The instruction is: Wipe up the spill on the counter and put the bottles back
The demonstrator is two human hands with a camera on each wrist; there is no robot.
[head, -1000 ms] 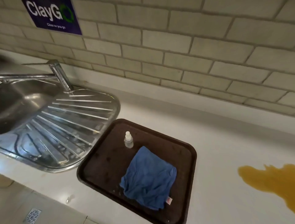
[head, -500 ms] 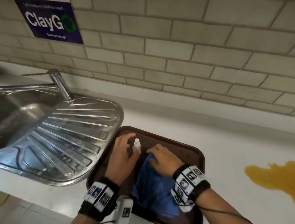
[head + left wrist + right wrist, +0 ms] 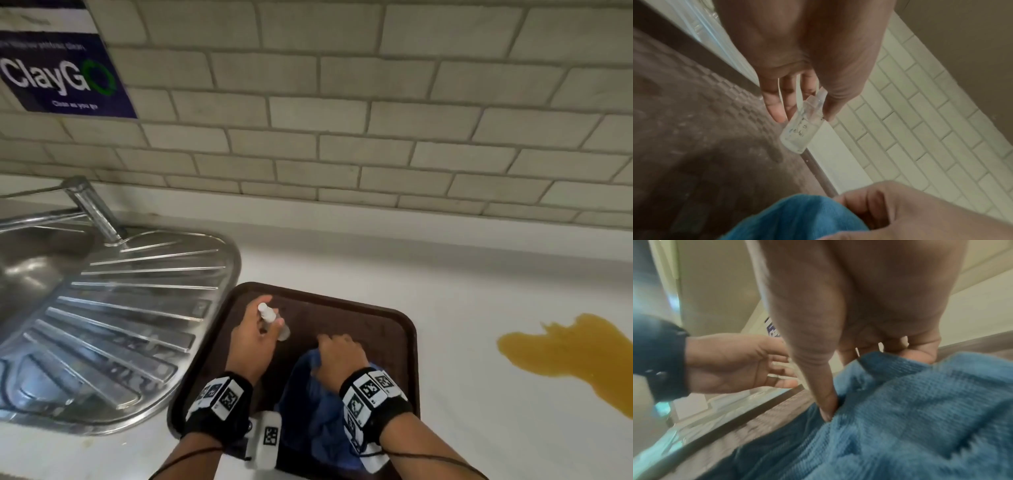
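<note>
A small clear bottle (image 3: 270,318) with a white cap hangs tilted above the brown tray (image 3: 387,325), pinched at its neck by my left hand (image 3: 255,334). The left wrist view shows the bottle (image 3: 799,129) held between thumb and fingers, its base off the tray. My right hand (image 3: 337,356) grips the far edge of the blue cloth (image 3: 315,421), which lies bunched on the tray; the right wrist view shows my thumb and fingers curled into the cloth (image 3: 910,410). An amber spill (image 3: 568,356) spreads on the white counter (image 3: 445,294) at the right.
A steel sink with a ribbed drainboard (image 3: 113,318) and a tap (image 3: 92,209) borders the tray on the left. A tiled wall (image 3: 342,120) with a blue sign (image 3: 58,75) runs behind the counter. The counter's front edge is near my wrists.
Both hands came into view and reached the tray. My left hand closed on the bottle and lifted and tilted it; my right hand gathered the cloth's far edge.
</note>
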